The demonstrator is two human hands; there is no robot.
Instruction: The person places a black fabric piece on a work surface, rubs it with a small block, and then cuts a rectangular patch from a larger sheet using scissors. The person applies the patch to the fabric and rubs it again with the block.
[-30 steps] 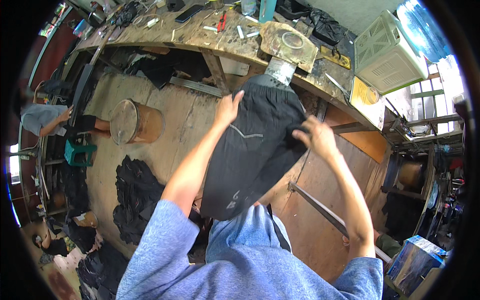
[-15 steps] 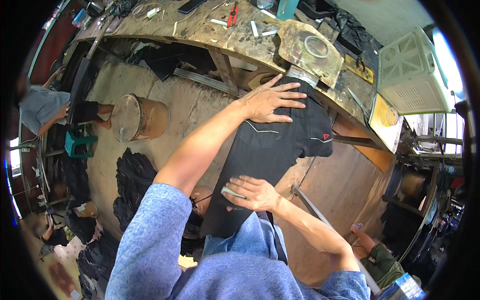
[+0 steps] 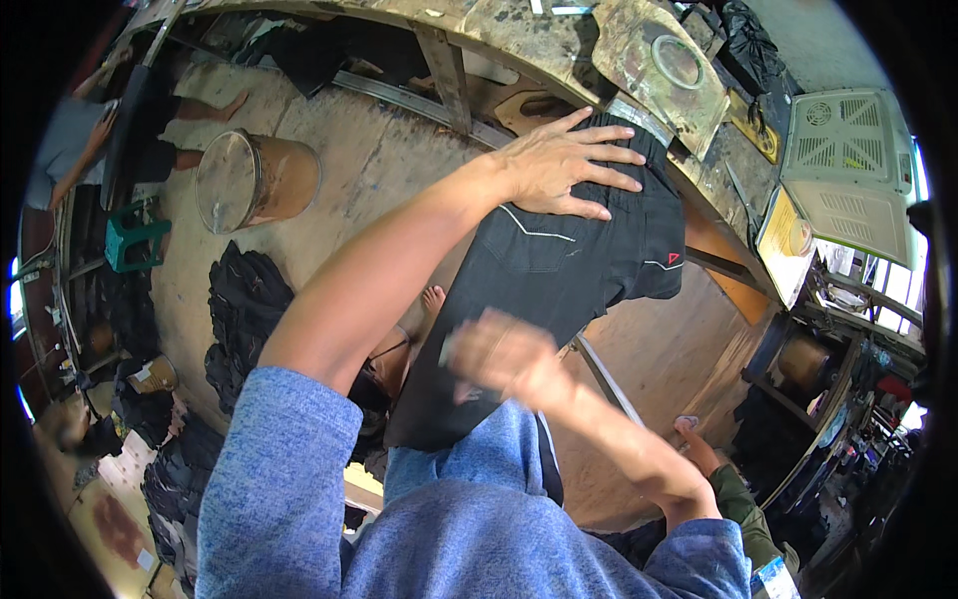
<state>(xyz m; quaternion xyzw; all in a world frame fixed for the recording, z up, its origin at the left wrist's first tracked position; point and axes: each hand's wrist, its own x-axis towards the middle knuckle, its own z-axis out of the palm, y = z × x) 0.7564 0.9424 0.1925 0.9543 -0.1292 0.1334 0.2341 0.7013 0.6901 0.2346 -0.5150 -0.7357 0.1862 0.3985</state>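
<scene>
Black trousers (image 3: 539,265) with an elastic waist and pale stitched pocket lines stretch from the workbench edge down toward my lap. The waist end lies by a narrow support covered in clear plastic (image 3: 639,118). My left hand (image 3: 574,165) presses flat on the cloth just below the waistband, fingers spread. Lower on the leg, my right hand (image 3: 504,354) is smeared by motion, its fingers curled over the cloth. A small pale flat block showed in that grip half a second ago; blur mostly hides it now. A small red triangle (image 3: 674,259) marks one pocket.
A stained wooden workbench (image 3: 539,45) runs along the far side, bearing a board with a ring (image 3: 679,62). A pale plastic crate (image 3: 848,165) stands right. A round drum (image 3: 257,180), green stool (image 3: 138,240) and dark cloth heap (image 3: 247,314) lie left. Other people sit nearby.
My right hand has gone from clear to blurred, rubbing over the trouser leg. My left hand stays on the waist. The view has shifted, so the bench sits higher in the picture.
</scene>
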